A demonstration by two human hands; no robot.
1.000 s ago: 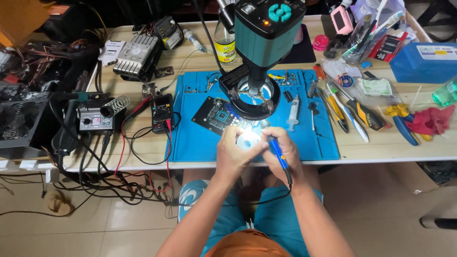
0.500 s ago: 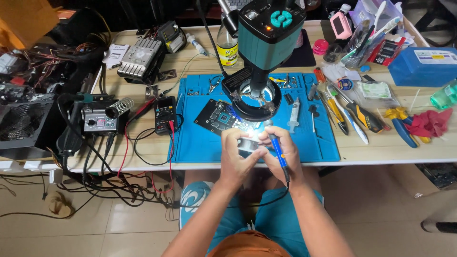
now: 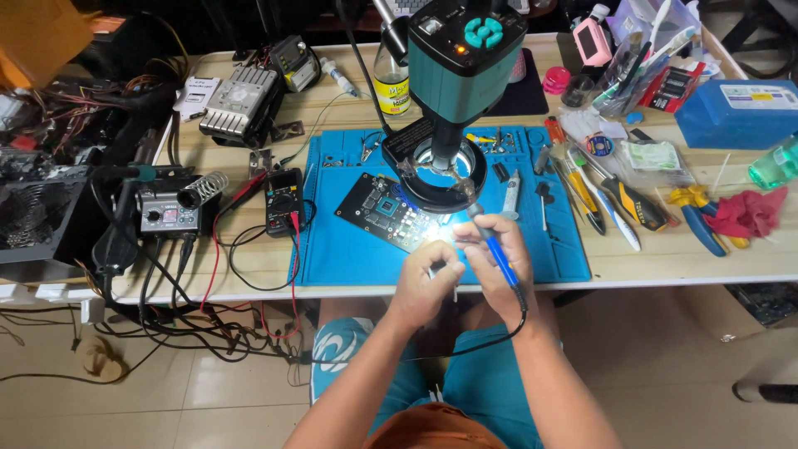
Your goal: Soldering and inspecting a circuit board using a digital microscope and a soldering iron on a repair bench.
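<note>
My right hand [image 3: 497,258] grips a blue-handled soldering iron [image 3: 496,250] whose black cable runs down past my wrist. Its tip points toward the brightly lit spot under the teal microscope [image 3: 460,75] and its ring light [image 3: 440,176]. My left hand [image 3: 428,278] is closed, pinching a small thin item I cannot make out, at the front edge of the blue work mat [image 3: 349,249]. A dark circuit board [image 3: 389,209] lies tilted on the mat just beyond both hands.
A soldering station [image 3: 166,212] and a multimeter [image 3: 284,201] with red and black leads sit left of the mat. Screwdrivers and pliers [image 3: 611,199], a red cloth [image 3: 752,212] and a blue box [image 3: 736,112] lie to the right. A bottle [image 3: 391,79] stands behind. Cables hang off the table's front.
The view has shifted and the hands now sit slightly lower on the mat's front edge. The glare between the hands has shrunk. Both hands keep their hold.
</note>
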